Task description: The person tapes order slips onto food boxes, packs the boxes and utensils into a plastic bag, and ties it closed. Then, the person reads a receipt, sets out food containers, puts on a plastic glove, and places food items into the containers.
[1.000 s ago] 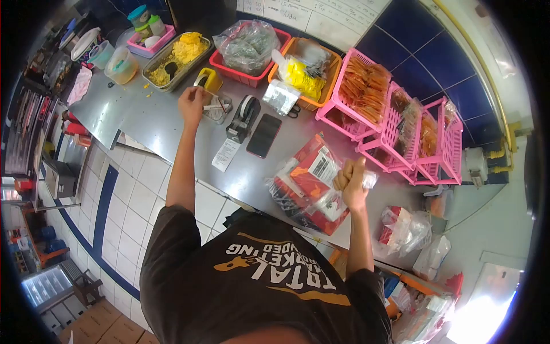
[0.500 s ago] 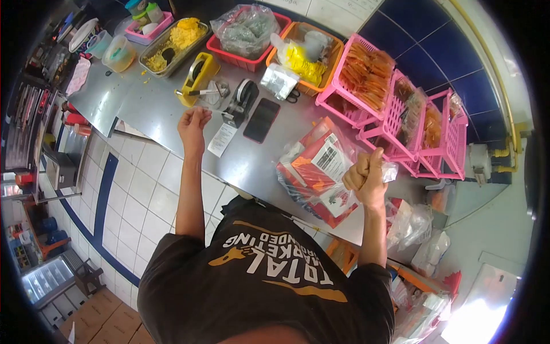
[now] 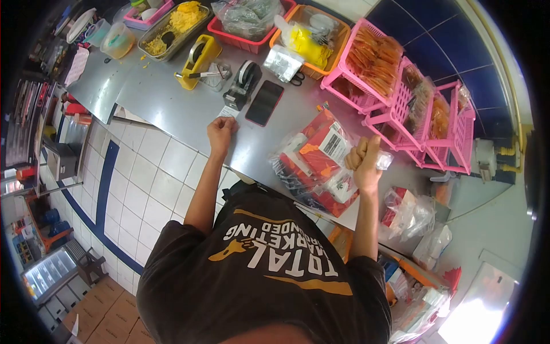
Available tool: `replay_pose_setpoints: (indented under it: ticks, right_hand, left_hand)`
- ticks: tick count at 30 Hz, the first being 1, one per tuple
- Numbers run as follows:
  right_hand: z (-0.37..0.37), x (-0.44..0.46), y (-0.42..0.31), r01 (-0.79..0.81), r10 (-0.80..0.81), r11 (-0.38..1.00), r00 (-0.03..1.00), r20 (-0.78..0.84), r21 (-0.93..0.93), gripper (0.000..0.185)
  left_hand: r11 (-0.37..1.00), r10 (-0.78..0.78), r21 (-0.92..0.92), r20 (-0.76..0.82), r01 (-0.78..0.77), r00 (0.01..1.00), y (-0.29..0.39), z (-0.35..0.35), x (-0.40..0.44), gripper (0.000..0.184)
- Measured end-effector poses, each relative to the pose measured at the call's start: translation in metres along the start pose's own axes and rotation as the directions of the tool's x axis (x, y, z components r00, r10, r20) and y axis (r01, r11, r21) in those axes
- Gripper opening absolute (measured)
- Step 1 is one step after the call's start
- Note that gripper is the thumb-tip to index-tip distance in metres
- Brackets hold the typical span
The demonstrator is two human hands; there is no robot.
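Note:
My left hand (image 3: 222, 135) is at the printed paper slip (image 3: 229, 111), its fingers closed over the lower part. Only the slip's top end shows, beside the black hand-held device (image 3: 243, 85), which looks like a label printer or tape dispenser. A dark phone (image 3: 264, 103) lies flat to the right of it. My right hand (image 3: 363, 163) is closed, and a small crumpled white piece (image 3: 384, 161) sticks out on its right side; its kind is unclear. Under and left of that hand, red-orange packages (image 3: 318, 163) in clear plastic lie on the metal table.
Pink baskets (image 3: 421, 114) with bagged orange food stand at the right back. Along the back are an orange bin (image 3: 338, 43), a red bin (image 3: 246, 37), a metal tray (image 3: 166, 51) with yellow food, and a yellow tape dispenser (image 3: 189, 80). Scissors (image 3: 297, 78) lie nearby.
My left hand has moved right and down from beside the yellow dispenser onto the paper slip, covering most of it. My right hand stays closed near the packages. The view has shifted slightly.

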State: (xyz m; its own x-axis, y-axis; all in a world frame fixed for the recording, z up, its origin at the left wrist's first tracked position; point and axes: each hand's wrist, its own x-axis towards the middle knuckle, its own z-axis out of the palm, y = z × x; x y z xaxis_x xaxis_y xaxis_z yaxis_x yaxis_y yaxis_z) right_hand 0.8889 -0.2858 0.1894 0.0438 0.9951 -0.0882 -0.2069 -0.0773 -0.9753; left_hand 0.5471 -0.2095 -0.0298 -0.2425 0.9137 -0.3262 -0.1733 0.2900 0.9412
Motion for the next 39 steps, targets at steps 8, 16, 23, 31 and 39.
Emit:
replay_pose_setpoints:
  ticks: [8,16,23,31,39]
  right_hand:
    - [0.015,-0.010,0.002,0.166,-0.231,0.860,0.970,-0.078,-0.483,0.022]
    - [0.023,-0.014,-0.020,0.161,-0.197,0.819,0.980,-0.006,-0.550,0.015]
    - [0.016,-0.014,-0.008,0.192,-0.272,0.828,0.959,-0.077,-0.526,0.017]
    - [0.012,-0.013,-0.006,0.212,-0.266,0.842,0.963,-0.039,-0.496,0.017]
    - [0.005,-0.015,0.013,0.142,-0.142,0.990,0.954,-0.264,-0.021,0.044]
  left_hand:
    - [0.965,0.119,-0.232,-0.012,-0.119,0.993,0.070,0.024,-0.048,0.012]
    - [0.806,0.186,-0.582,0.417,0.104,0.890,0.138,0.135,-0.128,0.011]
    - [0.841,0.198,-0.533,0.467,0.095,0.862,0.139,0.144,-0.140,0.011]
    - [0.524,0.630,0.079,0.635,-0.848,0.448,0.182,0.134,-0.133,0.013]
    - [0.704,0.581,0.071,0.515,-0.706,0.631,0.155,0.168,-0.159,0.009]
